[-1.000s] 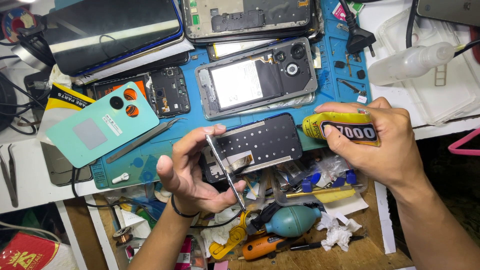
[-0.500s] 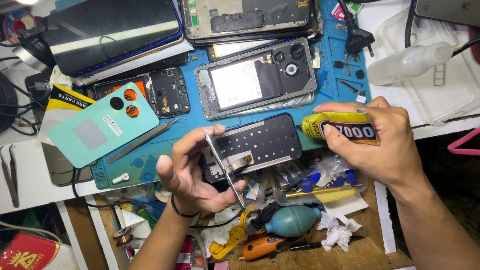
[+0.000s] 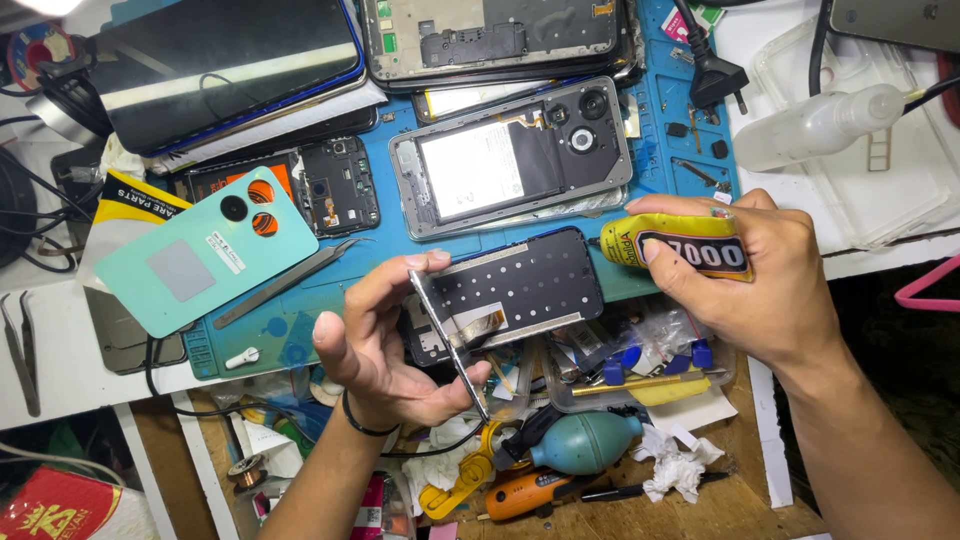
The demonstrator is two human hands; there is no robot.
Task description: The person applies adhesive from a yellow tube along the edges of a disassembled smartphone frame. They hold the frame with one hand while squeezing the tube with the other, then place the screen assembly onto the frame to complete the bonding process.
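My left hand (image 3: 385, 340) holds a black phone frame part (image 3: 520, 290) with a perforated metal plate and a gold flex strip, and also pinches a thin metal tool (image 3: 450, 345) that slants down across it. My right hand (image 3: 745, 275) grips a yellow glue tube (image 3: 680, 245) with a dark label, its nozzle end pointing left toward the right edge of the frame part. Both hands hover over the front edge of a blue work mat (image 3: 300, 320).
On the mat lie an opened grey phone (image 3: 510, 155), a teal back cover (image 3: 205, 255), a dark phone body (image 3: 325, 185) and tweezers (image 3: 285, 282). A clear squeeze bottle (image 3: 815, 125) lies right. Below are a teal air blower (image 3: 585, 440), an orange screwdriver (image 3: 525, 492) and crumpled tissue (image 3: 675, 465).
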